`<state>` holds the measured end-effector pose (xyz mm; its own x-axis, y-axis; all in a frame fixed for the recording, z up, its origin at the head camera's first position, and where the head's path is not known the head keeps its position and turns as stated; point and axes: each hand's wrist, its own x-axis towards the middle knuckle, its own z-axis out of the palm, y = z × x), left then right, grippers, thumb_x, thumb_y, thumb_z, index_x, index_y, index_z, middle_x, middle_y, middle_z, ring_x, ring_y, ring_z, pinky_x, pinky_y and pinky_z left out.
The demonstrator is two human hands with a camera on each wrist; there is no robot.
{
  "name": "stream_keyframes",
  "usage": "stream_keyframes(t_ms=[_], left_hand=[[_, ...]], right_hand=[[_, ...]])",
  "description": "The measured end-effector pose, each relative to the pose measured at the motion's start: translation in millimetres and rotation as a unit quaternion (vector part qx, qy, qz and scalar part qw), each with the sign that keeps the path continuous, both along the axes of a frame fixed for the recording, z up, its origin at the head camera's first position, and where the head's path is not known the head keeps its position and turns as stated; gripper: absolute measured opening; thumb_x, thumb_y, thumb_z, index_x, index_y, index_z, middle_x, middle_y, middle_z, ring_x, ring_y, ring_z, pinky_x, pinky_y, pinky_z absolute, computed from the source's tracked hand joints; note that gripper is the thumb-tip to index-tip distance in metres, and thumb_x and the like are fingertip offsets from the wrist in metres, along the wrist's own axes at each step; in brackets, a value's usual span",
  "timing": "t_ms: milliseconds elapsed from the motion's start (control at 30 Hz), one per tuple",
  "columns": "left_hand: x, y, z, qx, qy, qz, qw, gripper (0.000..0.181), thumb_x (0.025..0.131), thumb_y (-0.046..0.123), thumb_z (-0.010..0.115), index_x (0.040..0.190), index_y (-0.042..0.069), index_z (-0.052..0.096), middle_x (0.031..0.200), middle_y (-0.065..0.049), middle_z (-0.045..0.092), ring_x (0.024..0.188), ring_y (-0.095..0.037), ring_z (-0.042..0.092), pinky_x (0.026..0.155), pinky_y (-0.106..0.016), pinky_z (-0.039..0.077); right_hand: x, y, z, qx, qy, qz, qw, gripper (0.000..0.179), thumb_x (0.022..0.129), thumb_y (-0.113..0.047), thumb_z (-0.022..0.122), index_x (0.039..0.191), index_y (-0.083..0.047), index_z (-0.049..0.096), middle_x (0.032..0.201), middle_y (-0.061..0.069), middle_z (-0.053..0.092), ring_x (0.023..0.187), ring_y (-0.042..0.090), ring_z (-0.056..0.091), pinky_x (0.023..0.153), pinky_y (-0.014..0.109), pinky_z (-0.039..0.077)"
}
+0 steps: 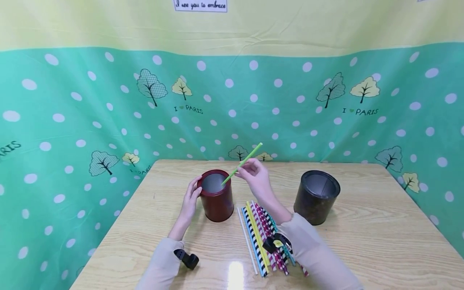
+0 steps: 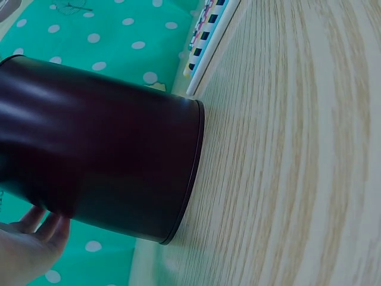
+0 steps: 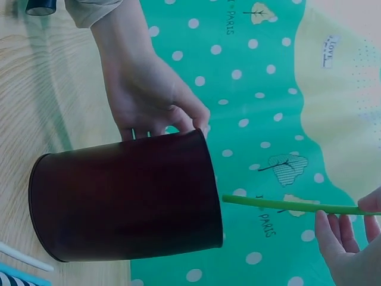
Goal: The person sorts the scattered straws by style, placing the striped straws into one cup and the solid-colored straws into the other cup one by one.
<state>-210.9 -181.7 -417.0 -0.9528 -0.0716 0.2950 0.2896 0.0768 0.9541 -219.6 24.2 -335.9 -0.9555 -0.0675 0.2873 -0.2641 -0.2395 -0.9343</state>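
Observation:
A dark red can (image 1: 218, 203) stands upright at the left middle of the table. My left hand (image 1: 189, 200) holds it by the side, thumb at the rim and fingers against the wall. In the left wrist view, fingertips (image 2: 50, 229) touch the can's side. My right hand (image 1: 255, 177) pinches a green straw (image 1: 250, 156) between thumb and fingers, tilted over the can's mouth. From the right wrist view, the lower end of the straw (image 3: 256, 201) is right by the can's rim.
A bundle of striped, dotted and plain straws (image 1: 255, 237) lies in front, partly beneath the right forearm. To the right stands a black can (image 1: 314, 205), its mouth upward. A green and yellow printed cloth (image 1: 253, 80) hangs behind the wooden table (image 1: 380, 241).

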Motion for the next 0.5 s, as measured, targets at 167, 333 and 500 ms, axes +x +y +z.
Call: stream_keyframes(t_ms=[167, 333, 500], left_hand=[[0.2, 0.5, 0.5, -0.008, 0.007, 0.001, 0.9999, 0.038, 0.092, 0.002, 0.035, 0.129, -0.005, 0.034, 0.123, -0.027, 0.043, 0.101, -0.011, 0.044, 0.081, -0.018, 0.035], [-11.6, -5.0, -15.0, -0.004, 0.025, -0.004, 0.9997, 0.038, 0.093, 0.007, 0.037, 0.13, -0.002, 0.036, 0.123, -0.026, 0.044, 0.101, -0.009, 0.045, 0.081, -0.019, 0.036], [-15.9, -7.0, -22.5, -0.002, 0.036, -0.003, 0.9994, 0.038, 0.093, 0.008, 0.037, 0.129, -0.002, 0.036, 0.124, -0.026, 0.043, 0.102, -0.009, 0.045, 0.081, -0.019, 0.037]], right_hand=[[0.5, -4.0, 3.1, 0.004, -0.016, 0.009, 0.9998, 0.021, 0.081, 0.008, 0.054, 0.101, 0.011, 0.049, 0.096, 0.021, 0.055, 0.095, 0.037, 0.055, 0.08, 0.032, 0.047], [-10.9, -6.5, -8.4, 0.025, -0.012, 0.007, 0.9996, 0.02, 0.081, 0.005, 0.055, 0.1, 0.009, 0.051, 0.098, 0.027, 0.055, 0.093, 0.034, 0.056, 0.08, 0.034, 0.047], [-13.2, 0.5, -11.0, 0.058, -0.009, -0.008, 0.9982, 0.021, 0.083, -0.003, 0.058, 0.102, 0.006, 0.055, 0.099, 0.019, 0.059, 0.09, 0.027, 0.058, 0.078, 0.028, 0.048]])
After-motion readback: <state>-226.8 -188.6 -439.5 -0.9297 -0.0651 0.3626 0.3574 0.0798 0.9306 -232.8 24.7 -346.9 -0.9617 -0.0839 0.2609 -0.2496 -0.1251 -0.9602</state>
